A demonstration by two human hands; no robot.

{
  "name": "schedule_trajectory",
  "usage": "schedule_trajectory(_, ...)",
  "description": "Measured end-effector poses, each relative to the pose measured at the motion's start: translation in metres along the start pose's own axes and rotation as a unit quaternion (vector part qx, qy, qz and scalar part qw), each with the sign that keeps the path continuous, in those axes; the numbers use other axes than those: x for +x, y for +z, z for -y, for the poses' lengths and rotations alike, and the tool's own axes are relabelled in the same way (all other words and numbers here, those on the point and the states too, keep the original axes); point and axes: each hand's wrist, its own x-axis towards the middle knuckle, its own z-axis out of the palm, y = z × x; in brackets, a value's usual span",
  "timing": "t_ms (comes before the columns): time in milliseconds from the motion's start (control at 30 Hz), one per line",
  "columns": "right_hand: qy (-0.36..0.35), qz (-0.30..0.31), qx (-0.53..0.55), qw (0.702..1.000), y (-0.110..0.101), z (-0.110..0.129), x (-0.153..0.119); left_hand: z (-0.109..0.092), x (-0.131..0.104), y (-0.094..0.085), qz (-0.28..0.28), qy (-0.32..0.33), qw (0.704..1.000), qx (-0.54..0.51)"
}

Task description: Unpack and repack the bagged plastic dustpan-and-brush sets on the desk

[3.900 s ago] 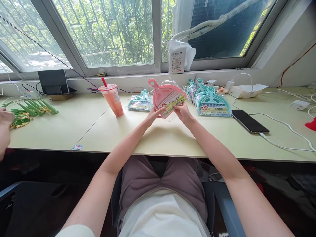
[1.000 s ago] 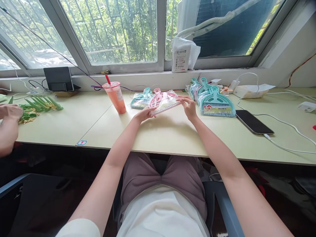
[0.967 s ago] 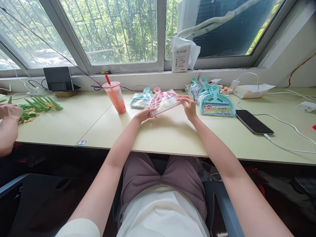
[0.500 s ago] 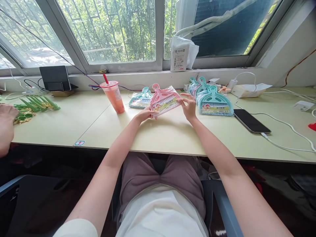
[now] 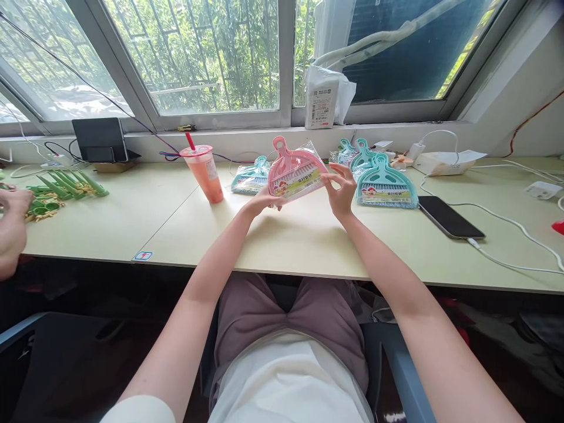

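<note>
A pink mini dustpan and brush set (image 5: 296, 170), wrapped in clear plastic with a yellow label, is held up above the table, tilted with its handle to the upper left. My left hand (image 5: 262, 202) grips its lower left corner, the fingers partly hidden behind it. At the right edge, my right hand (image 5: 341, 189) pinches the wrapper between thumb and fingers. Behind my left hand lies a teal dustpan set (image 5: 251, 176). Just right of my right hand stands another teal dustpan set (image 5: 386, 181), with more teal sets (image 5: 362, 154) behind it.
A pink drink cup (image 5: 203, 175) with a red straw stands left of my left hand. A phone (image 5: 450, 217) on a white charging cable lies at the right. Green plastic pieces (image 5: 66, 187) and another person's hand (image 5: 13, 223) are at the far left. A tissue box (image 5: 445, 162) sits at the back right.
The pink dustpan set has been raised slightly and turned to face me more, its handle now higher. Both hands keep hold of it. The other person's hand at far left has shifted slightly.
</note>
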Motion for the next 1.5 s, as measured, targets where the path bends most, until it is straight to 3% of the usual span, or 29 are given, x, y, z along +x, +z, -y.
schedule_trajectory(333,-0.005,0.011,-0.009,1.000,-0.006,0.002,0.005,-0.012,0.000,0.021,-0.045,0.016,0.997,-0.061)
schedule_trajectory(633,-0.014,0.055,-0.021,0.998,-0.006,-0.010,0.000,-0.027,-0.004,0.023,-0.022,0.022,0.996,-0.080)
schedule_trajectory(900,0.096,0.022,0.099,0.990,0.000,-0.011,0.010,-0.028,-0.003,0.026,-0.032,0.021,0.996,-0.079)
schedule_trajectory(1067,0.259,0.145,0.265,0.917,0.003,-0.028,0.012,-0.018,-0.002,0.022,-0.015,0.039,0.998,-0.053)
schedule_trajectory(1133,0.295,0.149,0.303,0.894,0.004,-0.031,0.011,-0.016,-0.001,0.021,-0.008,0.033,0.999,-0.040)
schedule_trajectory(1333,0.321,0.095,0.307,0.891,0.007,-0.030,0.012,-0.023,0.002,0.019,-0.020,-0.026,0.993,-0.111)
schedule_trajectory(1500,0.325,0.084,0.297,0.894,0.011,-0.030,0.010,-0.019,0.002,0.020,-0.068,0.009,0.993,-0.092)
